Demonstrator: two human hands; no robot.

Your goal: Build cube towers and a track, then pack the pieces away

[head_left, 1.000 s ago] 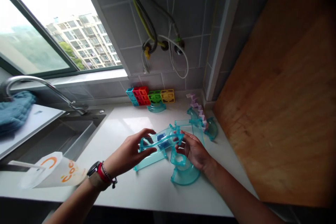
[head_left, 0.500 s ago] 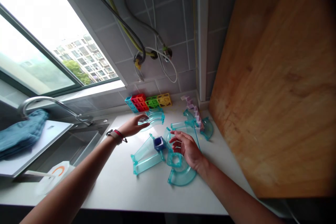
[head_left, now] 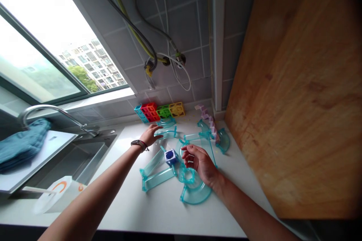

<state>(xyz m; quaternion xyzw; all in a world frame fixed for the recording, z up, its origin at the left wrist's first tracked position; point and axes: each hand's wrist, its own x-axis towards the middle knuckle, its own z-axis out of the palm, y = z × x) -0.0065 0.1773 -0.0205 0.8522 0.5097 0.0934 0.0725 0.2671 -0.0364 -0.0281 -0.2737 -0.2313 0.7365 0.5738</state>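
Note:
My left hand [head_left: 152, 134] is at the back of the group of clear teal track pieces. Its thumb and fingers close around the near end of a curved teal track piece [head_left: 169, 132]. My right hand [head_left: 199, 162] hovers with loosely curled fingers, nothing visible in them, above a round teal piece with a square socket [head_left: 187, 175]. Between the hands sits a small blue cube [head_left: 170, 156] with a pale top edge and a round opening. It joins two straight teal tracks [head_left: 160, 179] that meet at an angle on the left.
Stacked red, green, yellow and light-blue blocks [head_left: 149, 112] stand against the tiled wall. A pink zigzag piece [head_left: 210, 122] lies by more teal parts [head_left: 223, 141]. Left are a sink [head_left: 98, 147], a faucet [head_left: 56, 109] and a white cup [head_left: 59, 194]. A wooden board [head_left: 296, 94] rises on the right.
My left hand has moved right and its fingers have closed on the curved track piece. My right hand has barely moved. The cube's top now shows a pale rim.

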